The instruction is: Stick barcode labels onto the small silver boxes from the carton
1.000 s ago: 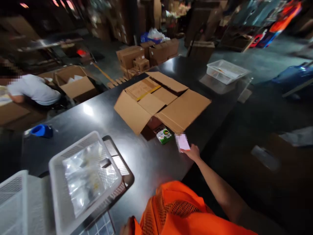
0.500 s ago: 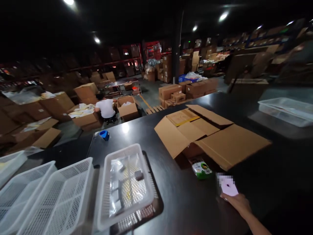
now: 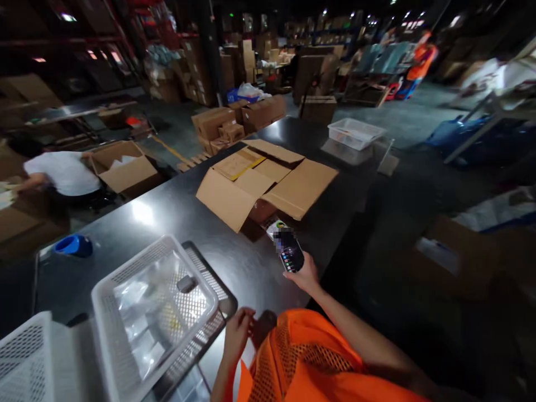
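My right hand point(image 3: 307, 274) holds a phone point(image 3: 289, 254) with its lit screen facing up, above the black table's point(image 3: 180, 220) near edge. Just beyond the phone lies a small green-and-white packet point(image 3: 274, 226), beside an opened cardboard box point(image 3: 263, 181) with its flaps spread. My left hand point(image 3: 238, 330) is low at the table's front edge, fingers curled, close to the corner of a white mesh basket point(image 3: 153, 310) that holds clear plastic bags. I cannot tell whether the left hand holds anything. An orange mesh vest point(image 3: 305, 363) fills the bottom of the view.
A second white basket point(image 3: 25, 363) sits at the lower left. A blue tape roll point(image 3: 73, 245) lies at the table's left end and a clear bin point(image 3: 355, 133) at its far end. A person in a white shirt point(image 3: 62, 172) crouches among cardboard boxes point(image 3: 121, 170) on the floor.
The view swung up and back down. The phone in my right hand has turned screen-up and come nearer to me. My left hand has risen into view at the table's edge.
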Available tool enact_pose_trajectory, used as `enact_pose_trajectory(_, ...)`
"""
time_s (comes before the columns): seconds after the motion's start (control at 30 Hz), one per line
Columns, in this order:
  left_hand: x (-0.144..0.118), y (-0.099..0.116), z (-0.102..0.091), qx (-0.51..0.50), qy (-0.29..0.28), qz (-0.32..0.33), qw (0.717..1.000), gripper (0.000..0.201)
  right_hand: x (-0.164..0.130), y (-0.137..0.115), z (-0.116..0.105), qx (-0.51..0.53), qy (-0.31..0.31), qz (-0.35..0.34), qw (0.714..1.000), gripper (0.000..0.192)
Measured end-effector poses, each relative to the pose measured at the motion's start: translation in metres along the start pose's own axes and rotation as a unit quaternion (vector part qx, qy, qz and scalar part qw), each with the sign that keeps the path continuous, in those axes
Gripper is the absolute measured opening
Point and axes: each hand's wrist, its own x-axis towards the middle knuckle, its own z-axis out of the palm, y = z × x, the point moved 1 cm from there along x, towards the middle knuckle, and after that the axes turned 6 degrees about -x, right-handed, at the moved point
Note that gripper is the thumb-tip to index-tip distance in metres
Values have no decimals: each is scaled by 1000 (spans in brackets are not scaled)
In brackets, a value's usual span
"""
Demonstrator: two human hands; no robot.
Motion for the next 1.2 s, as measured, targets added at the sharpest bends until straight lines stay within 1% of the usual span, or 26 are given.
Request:
enact_pose_trajectory(0.07, 17, 16, 12, -29, -34, 23, 999, 47, -12, -10, -3, 39, 30, -29, 998, 86)
enact_pose_trajectory(0.17, 42, 47, 34, -80, -57, 64, 993, 68, -26, -27, -14, 108, 67, -54, 990, 91)
enact_pose_trajectory(0.23, 50, 67, 50, -115, -65, 89, 987, 83, -33, -38, -21, 135, 63, -55, 987, 91)
enact_pose_trajectory(0.3, 51, 82, 64, -174, -88, 108, 975, 91, -40, -49, -28, 152, 42, -69, 985, 93)
enact_pose_trajectory(0.37, 48, 94, 75, -252, -127, 120, 952, 89, -46, -59, -34, 164, 18, -94, 982, 93)
enact_pose_trajectory(0.43, 42, 102, 80, -324, -141, 122, 928, 79, -52, -70, -38, 174, -12, -118, 978, 91)
enact_pose_trajectory(0.5, 38, 107, 78, -368, -127, 119, 914, 71, -58, -79, -42, 186, -54, -127, 973, 89)
enact_pose_trajectory(0.57, 34, 109, 74, -393, -105, 119, 906, 68, -61, -87, -44, 209, -115, -129, 963, 87)
enact_pose_trajectory(0.63, 31, 110, 68, -401, -93, 123, 903, 68, -62, -94, -46, 247, -189, -123, 942, 84)
enact_pose_trajectory(0.67, 29, 110, 66, -401, -86, 124, 903, 68, -62, -97, -47, 270, -232, -114, 928, 83)
enact_pose_trajectory(0.77, 24, 115, 62, -396, -72, 131, 906, 72, -60, -104, -49, 342, -354, -84, 866, 81)
enact_pose_trajectory(0.83, 20, 119, 61, -383, -71, 142, 910, 76, -58, -107, -52, 389, -409, -78, 822, 85)
enact_pose_trajectory(0.9, 18, 122, 60, -368, -81, 151, 914, 77, -54, -108, -54, 428, -441, -73, 785, 90)
enact_pose_trajectory(0.97, 18, 116, 56, -358, -95, 156, 916, 76, -51, -106, -55, 453, -462, -62, 760, 93)
enact_pose_trajectory(1.0, 18, 109, 53, -349, -98, 154, 919, 75, -49, -104, -56, 461, -467, -58, 752, 94)
enact_pose_trajectory(1.03, 19, 98, 49, -328, -96, 141, 929, 77, -48, -102, -55, 467, -469, -57, 747, 95)
enact_pose_trajectory(1.07, 20, 84, 43, -299, -91, 114, 943, 80, -46, -101, -55, 471, -468, -57, 746, 97)
enact_pose_trajectory(1.1, 21, 66, 37, -259, -82, 74, 960, 84, -44, -99, -54, 472, -466, -57, 746, 99)
enact_pose_trajectory(1.13, 21, 46, 30, -204, -72, 16, 976, 88, -42, -98, -53, 473, -463, -57, 747, 101)
enact_pose_trajectory(1.2, 17, 6, 15, -133, -47, -74, 987, 84, -38, -96, -51, 475, -459, -59, 749, 106)
